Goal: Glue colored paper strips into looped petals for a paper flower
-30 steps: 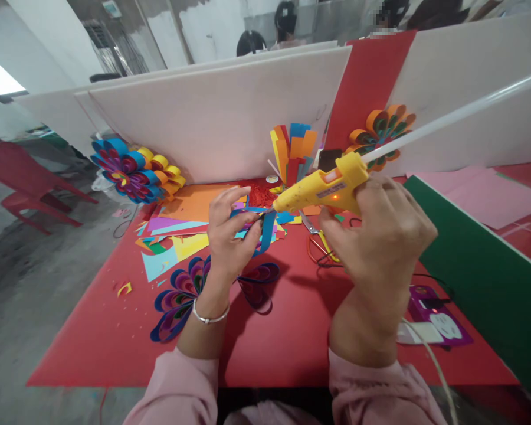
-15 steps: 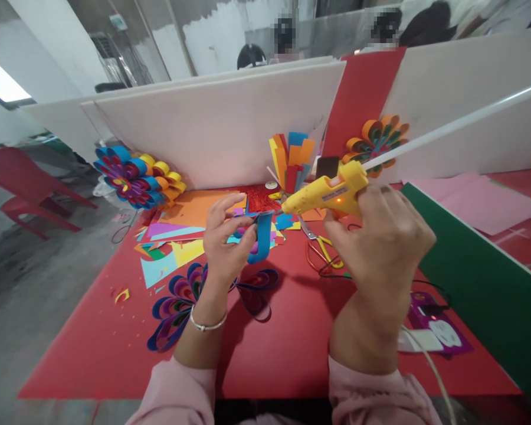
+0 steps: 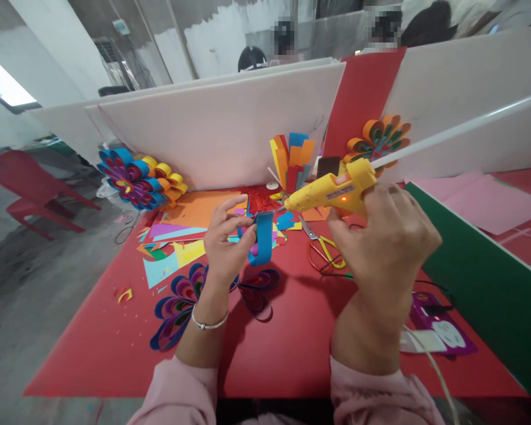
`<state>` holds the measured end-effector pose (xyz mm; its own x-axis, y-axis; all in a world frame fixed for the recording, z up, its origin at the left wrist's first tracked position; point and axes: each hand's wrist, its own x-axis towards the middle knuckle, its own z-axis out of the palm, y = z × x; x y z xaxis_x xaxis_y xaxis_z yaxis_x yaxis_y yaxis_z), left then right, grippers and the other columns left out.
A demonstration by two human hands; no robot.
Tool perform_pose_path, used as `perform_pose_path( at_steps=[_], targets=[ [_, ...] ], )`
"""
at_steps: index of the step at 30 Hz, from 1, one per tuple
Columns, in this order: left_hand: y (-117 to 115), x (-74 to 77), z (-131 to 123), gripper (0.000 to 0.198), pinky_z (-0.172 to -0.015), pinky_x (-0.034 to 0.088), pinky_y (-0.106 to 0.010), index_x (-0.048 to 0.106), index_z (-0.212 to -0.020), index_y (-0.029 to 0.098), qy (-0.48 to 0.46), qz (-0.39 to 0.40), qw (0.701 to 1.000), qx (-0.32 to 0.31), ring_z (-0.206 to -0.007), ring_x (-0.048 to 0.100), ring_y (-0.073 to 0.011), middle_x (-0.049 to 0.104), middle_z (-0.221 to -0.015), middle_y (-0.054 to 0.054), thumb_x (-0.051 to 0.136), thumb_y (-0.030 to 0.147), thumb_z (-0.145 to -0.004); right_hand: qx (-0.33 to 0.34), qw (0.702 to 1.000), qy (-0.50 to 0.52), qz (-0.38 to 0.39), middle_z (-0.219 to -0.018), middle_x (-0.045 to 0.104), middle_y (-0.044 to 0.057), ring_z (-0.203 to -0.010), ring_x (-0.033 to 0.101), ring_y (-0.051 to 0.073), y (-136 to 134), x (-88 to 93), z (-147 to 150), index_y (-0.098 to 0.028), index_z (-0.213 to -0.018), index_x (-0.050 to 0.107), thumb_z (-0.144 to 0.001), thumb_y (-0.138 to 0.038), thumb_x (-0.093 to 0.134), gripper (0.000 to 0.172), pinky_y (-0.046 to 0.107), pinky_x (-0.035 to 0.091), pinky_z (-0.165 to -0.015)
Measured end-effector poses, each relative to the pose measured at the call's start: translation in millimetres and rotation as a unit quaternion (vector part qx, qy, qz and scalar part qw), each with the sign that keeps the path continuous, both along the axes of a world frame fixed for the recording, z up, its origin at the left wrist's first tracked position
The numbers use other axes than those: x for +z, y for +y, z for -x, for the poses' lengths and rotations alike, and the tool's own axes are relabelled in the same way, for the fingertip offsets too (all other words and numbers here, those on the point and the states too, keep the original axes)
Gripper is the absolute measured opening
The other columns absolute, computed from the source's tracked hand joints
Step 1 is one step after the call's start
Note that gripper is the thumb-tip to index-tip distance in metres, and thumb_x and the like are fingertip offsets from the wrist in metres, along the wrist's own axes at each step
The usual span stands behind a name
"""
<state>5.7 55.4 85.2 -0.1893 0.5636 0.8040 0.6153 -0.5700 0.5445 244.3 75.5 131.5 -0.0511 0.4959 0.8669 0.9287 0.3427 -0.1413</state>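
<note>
My left hand (image 3: 225,245) pinches a looped blue paper strip (image 3: 262,238) and holds it above the red table (image 3: 283,348). My right hand (image 3: 384,242) grips a yellow glue gun (image 3: 331,190) with a long white glue stick (image 3: 460,127) sticking out behind. The gun's nozzle points left, close to the top of the blue strip. Under my left hand lies a partly built flower of purple and blue paper loops (image 3: 190,295).
Loose coloured paper sheets (image 3: 181,227) lie behind my hands, with upright paper strips (image 3: 292,156) and scissors (image 3: 321,242) nearby. Finished paper flowers (image 3: 135,177) (image 3: 378,136) lean on white dividers (image 3: 221,127). A green board (image 3: 482,277) stands at right. Other people sit beyond the dividers.
The blue strip has turned from slanting to nearly upright in my left hand. The glue gun has shifted slightly to the right, its nozzle staying near the strip.
</note>
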Motion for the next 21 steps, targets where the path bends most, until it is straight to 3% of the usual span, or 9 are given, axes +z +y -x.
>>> perform_pose_path(
  at_steps=[6,12,15,21],
  targets=[
    [-0.8,-1.3,0.5,0.008,-0.082,0.061,-0.036,0.076,-0.084,0.023,-0.041,0.019,0.999,-0.02,-0.113,0.072,-0.0233,0.072,-0.132,-0.009,0.079,0.028,-0.089,-0.002,1.0,-0.005,0.004,-0.1,0.075,0.011,-0.091,0.069,0.028,-1.0,1.8,1.0,-0.019,-0.108,0.065,-0.086,-0.028,0.069,0.024,0.038,0.048,-0.074],
    [-0.3,-0.1,1.2,0.007,-0.088,0.06,-0.038,0.075,-0.082,0.023,-0.021,0.01,1.0,-0.02,-0.117,0.071,-0.0239,0.072,-0.132,-0.008,0.077,0.022,-0.088,0.012,0.999,0.001,0.031,-0.107,0.073,0.012,-0.099,0.068,0.03,-3.1,3.2,2.9,-0.02,-0.114,0.065,-0.089,-0.027,0.065,0.026,0.04,0.048,-0.078],
    [0.4,0.0,1.2,0.008,-0.092,0.059,-0.04,0.075,-0.082,0.022,-0.01,0.011,1.0,-0.021,-0.114,0.071,-0.0227,0.072,-0.133,-0.008,0.077,0.019,-0.088,0.0,1.0,-0.012,0.006,-0.104,0.075,0.011,-0.096,0.068,0.029,-1.9,3.1,2.8,-0.02,-0.11,0.065,-0.087,-0.027,0.068,0.025,0.039,0.048,-0.077],
    [0.6,-0.3,0.2,0.005,-0.082,0.06,-0.036,0.077,-0.084,0.022,-0.001,0.004,1.0,-0.015,-0.102,0.072,-0.0199,0.072,-0.133,-0.009,0.076,0.02,-0.089,0.006,1.0,-0.018,0.001,-0.106,0.077,0.011,-0.094,0.07,0.029,-2.8,4.3,2.3,-0.021,-0.109,0.065,-0.089,-0.025,0.067,0.021,0.039,0.049,-0.076]
  ],
)
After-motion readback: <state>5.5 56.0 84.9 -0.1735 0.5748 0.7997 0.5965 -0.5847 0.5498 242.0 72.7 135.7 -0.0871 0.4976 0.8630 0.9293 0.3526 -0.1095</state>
